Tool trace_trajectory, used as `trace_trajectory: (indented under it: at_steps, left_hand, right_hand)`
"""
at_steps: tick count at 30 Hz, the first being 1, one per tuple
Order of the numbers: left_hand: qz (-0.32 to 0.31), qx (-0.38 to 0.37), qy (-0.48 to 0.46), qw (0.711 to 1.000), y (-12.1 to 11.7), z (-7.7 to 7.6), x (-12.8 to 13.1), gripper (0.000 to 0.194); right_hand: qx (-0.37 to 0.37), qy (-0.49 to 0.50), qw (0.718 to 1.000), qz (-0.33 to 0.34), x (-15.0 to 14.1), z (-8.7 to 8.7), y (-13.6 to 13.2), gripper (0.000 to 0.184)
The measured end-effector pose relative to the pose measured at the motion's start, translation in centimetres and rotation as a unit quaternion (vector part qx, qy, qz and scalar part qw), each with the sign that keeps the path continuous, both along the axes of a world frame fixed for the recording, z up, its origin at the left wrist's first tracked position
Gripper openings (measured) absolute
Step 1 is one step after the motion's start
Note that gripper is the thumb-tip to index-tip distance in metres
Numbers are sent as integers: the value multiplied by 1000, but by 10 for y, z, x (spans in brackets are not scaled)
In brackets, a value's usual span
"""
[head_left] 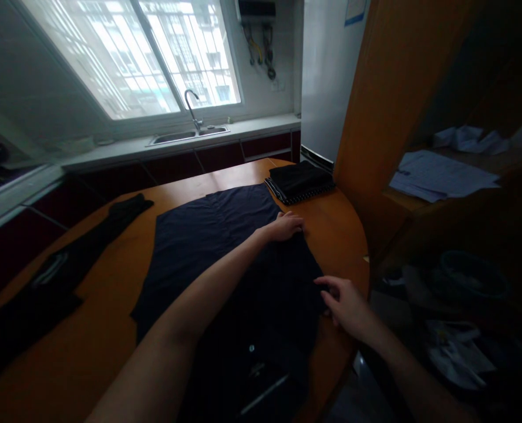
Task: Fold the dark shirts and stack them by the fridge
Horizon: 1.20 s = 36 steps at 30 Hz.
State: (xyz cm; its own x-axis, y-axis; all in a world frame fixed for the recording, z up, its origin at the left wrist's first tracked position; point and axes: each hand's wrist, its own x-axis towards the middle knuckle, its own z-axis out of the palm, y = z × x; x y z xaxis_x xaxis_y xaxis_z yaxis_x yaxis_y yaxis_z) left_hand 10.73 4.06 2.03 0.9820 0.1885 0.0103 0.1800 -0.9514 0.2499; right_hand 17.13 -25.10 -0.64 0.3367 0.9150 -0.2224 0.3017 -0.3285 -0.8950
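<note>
A dark navy garment (199,235) lies spread over the wooden table, its near part very dark. My left hand (287,226) reaches across it to the right-hand edge, and its fingers are closed on the cloth there. Lower down the same edge, my right hand (342,302) has its thumb and fingers bent around the cloth. How much fabric each hand grips is partly hidden. Just beyond my left hand rests a folded black stack of cloth (302,179) with a patterned edge.
The round-ended wooden table (342,226) carries another black garment (73,273) with pale stripes on the left. A sink (177,137) and faucet (191,108) stand under the window. Papers (441,173) lie on a shelf at right, beside a wooden post (375,88).
</note>
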Motion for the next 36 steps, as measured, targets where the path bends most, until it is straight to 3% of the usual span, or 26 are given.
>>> trace_trajectory:
  at_steps: [4, 7, 10, 13, 16, 18, 20, 24, 29, 32, 36]
  left_hand:
    - [50, -4, -87, 995, -4, -6, -5, 26]
    - [109, -15, -180, 978, 0, 4, -16, 35]
    - [135, -25, -237, 962, 7, 23, -36, 39]
    - [161, -10, -217, 963, 13, 34, -63, 39]
    - [192, 12, -155, 969, 14, 31, -95, 39]
    - [210, 17, -108, 972, 10, 25, -121, 41]
    - [235, 11, -70, 969, 3, 18, -153, 43]
    - [289, -15, -75, 954, -13, 12, -239, 52]
    - [434, -9, -144, 889, -19, 13, -340, 63]
    - [492, 2, -169, 854, -25, 12, -362, 62]
    - [495, 1, -179, 851, -33, 3, -359, 53]
  right_hand:
    - [-34, 0, 999, 43, 20, 7, -6, 43]
    - [-60, -7, 993, 99, 43, 22, -8, 40]
    - [18, -117, 991, 57, 60, 40, 10, 41]
    - [141, -244, 959, 26, 55, 52, 49, 37]
    - [217, -313, 913, 148, 34, 46, 95, 46]
    - [189, -359, 888, 217, 23, 33, 118, 57]
    - [124, -393, 878, 244, 21, 16, 130, 69]
    - [78, -405, 877, 245, 41, -6, 133, 83]
    - [71, -392, 904, 158, 57, 6, 160, 76]
    - [83, -396, 899, 167, 42, 20, 192, 69]
    - [145, -396, 883, 205, 12, 30, 222, 58]
